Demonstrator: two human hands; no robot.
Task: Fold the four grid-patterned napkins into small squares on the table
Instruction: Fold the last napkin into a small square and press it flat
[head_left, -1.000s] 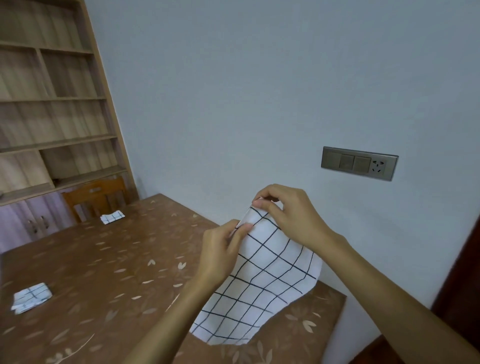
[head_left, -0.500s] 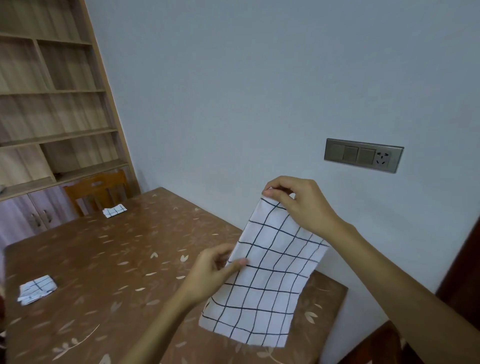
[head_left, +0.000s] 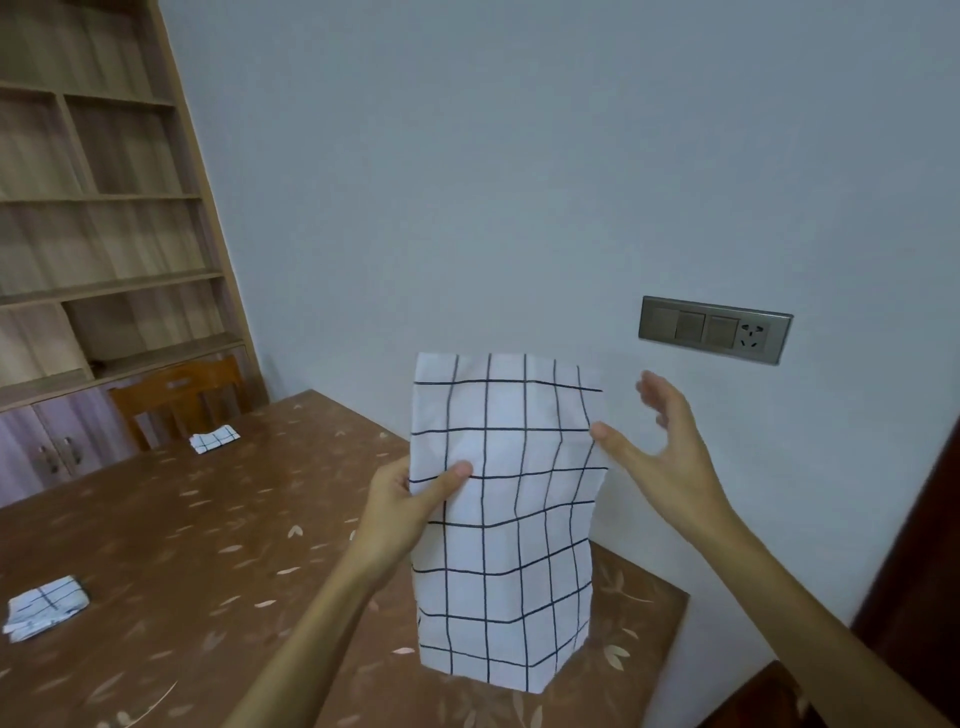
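I am holding the grid napkin upright in the air with my left hand. I am pinching its left edge about halfway up, with my thumb lying across the front of the cloth and my other fingers tucked out of sight behind it. The napkin is standing tall above my pinch and hanging down below it as a long panel, its lower end dangling over the near right part of the table.

My right hand is gripping nothing. It is hovering just to the right of the cloth with the palm turned toward it and the fingers straight and loosely spread, pointing up. The tip of its thumb is sitting right at the napkin's right edge, and I cannot tell whether it is touching.

Well off to the left of my left fingers, a folded napkin is lying on the table near its left side. A second folded napkin is lying at the far edge of the table, beyond my left hand, just in front of a wooden chair. Wooden shelving is rising behind that chair. Above and slightly to the right of my right fingers, a switch panel is sitting on the wall.
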